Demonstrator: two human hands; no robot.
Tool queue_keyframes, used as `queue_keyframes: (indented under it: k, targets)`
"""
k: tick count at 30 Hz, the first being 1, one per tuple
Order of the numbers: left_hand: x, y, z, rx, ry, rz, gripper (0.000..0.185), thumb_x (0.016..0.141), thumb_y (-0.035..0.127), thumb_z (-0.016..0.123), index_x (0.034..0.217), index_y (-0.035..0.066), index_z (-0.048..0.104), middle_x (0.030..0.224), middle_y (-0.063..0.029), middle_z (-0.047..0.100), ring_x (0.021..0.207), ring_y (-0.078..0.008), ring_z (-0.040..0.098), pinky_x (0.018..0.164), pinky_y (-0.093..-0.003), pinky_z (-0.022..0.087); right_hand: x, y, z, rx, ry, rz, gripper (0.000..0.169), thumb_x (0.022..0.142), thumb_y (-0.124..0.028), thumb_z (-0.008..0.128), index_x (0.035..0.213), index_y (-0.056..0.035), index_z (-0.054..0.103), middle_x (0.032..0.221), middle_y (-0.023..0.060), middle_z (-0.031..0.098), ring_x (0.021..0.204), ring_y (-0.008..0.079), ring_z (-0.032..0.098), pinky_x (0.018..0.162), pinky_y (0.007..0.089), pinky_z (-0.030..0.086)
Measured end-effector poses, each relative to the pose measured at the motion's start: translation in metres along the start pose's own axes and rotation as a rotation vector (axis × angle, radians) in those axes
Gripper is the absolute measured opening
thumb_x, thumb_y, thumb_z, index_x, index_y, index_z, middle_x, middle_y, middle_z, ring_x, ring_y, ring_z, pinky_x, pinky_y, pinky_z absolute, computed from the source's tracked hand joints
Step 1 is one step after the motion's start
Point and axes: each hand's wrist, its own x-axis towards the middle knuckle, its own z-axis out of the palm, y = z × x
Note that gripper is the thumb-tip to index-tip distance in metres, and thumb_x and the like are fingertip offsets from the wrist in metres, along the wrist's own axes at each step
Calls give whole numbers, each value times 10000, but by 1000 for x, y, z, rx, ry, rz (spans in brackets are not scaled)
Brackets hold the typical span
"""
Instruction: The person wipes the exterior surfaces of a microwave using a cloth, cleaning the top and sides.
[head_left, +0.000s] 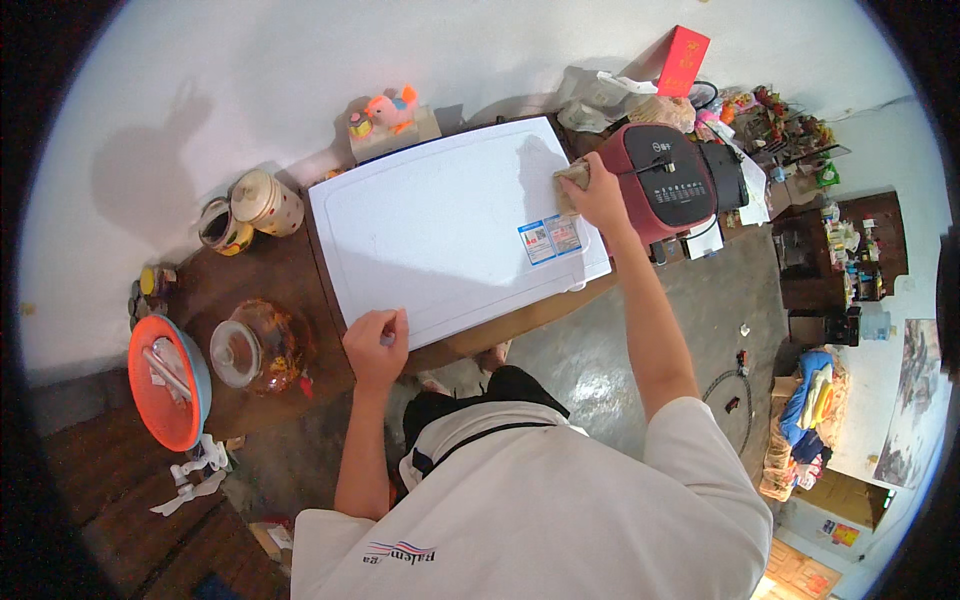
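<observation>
A white panel (442, 232), which looks like the lid or door of an appliance, lies before me on the brown wooden furniture. My right hand (598, 196) grips a crumpled tan cloth (571, 184) at the panel's right side, just above two blue-edged printed labels (550, 240). Over the panel's front left corner is my left hand (375, 346), its fingers curled with nothing visible in them. Whether it rests on the panel is hard to tell. A dark red air fryer (664, 180) with a black top stands right beside my right hand.
Left of the panel are a lidded spotted jar (266, 202), a brown glass jar (259, 349) and an orange basin (161, 382). A toy bird (391, 112) sits on a box behind it. Plastic bags (596, 97) and a red card (682, 61) lie behind the fryer.
</observation>
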Motion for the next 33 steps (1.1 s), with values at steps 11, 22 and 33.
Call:
queue_keyframes:
  k: [11, 22, 33]
  targets:
    - [0, 3, 0, -27, -14, 23, 130, 897, 85, 788, 812, 54, 695, 700, -70, 669, 593, -223, 641, 556, -346, 495, -22, -94, 61, 22, -92, -12, 428, 882, -291, 780, 1139, -16, 576, 972, 292, 738, 938, 488, 728, 808, 536, 580]
    - [0, 4, -1, 11, -50, -3, 161, 926, 119, 777, 813, 39, 695, 709, -80, 680, 597, -232, 648, 568, -349, 503, -29, -121, 77, -26, -220, -107, 518, 886, -289, 763, 1246, 6, 536, 983, 279, 735, 928, 485, 725, 814, 549, 588]
    - [-1, 2, 3, 72, -73, -43, 175, 930, 139, 780, 816, 41, 690, 709, -92, 668, 595, -233, 637, 572, -355, 501, -1, -32, 15, -13, -61, 46, 520, 870, -358, 794, 1189, -16, 567, 1015, 293, 744, 984, 516, 716, 846, 571, 574]
